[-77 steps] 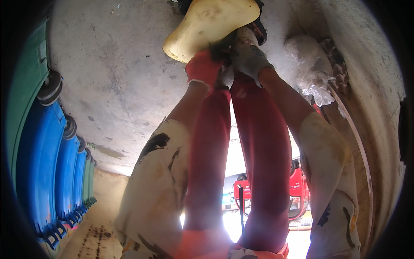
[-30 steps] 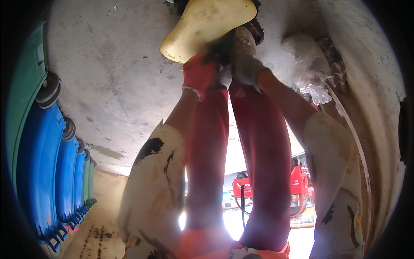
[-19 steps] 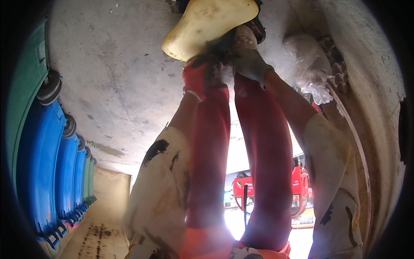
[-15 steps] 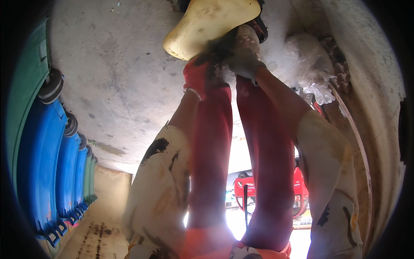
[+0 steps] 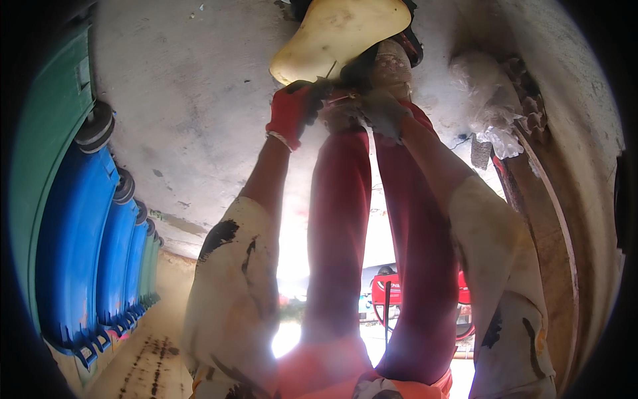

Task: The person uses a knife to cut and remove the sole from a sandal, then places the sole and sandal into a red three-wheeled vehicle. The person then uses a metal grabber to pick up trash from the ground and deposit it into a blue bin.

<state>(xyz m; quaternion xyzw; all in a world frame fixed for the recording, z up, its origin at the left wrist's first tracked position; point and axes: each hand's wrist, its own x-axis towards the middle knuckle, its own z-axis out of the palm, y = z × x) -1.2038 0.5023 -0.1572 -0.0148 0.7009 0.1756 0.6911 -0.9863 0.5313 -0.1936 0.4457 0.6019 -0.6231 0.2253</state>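
My left hand point(image 5: 291, 114), in a red and black glove, is closed around a thin dark pointed piece point(image 5: 330, 69) that sticks up from its fingers. Past it lies a smooth cream-coloured, saddle-shaped piece point(image 5: 342, 36), which the pointed piece overlaps in the view. Beside the left hand, my right hand point(image 5: 385, 114) wears a grey glove, its fingers bent inward. A reddish strip point(image 5: 342, 98) runs between the two hands; blur hides what the right fingers hold. Both hands are low, close to my shins and feet.
Blue wheeled bins point(image 5: 73, 246) and green bins point(image 5: 63, 120) line the left side. Crumpled clear plastic point(image 5: 492, 113) lies on the concrete floor point(image 5: 199, 86) at right, near a wall point(image 5: 585, 100). A red vehicle point(image 5: 385, 289) shows behind my legs.
My left hand has moved left, away from my right hand, and the thin pointed piece now shows in it. The cream piece appears slightly further right in view.
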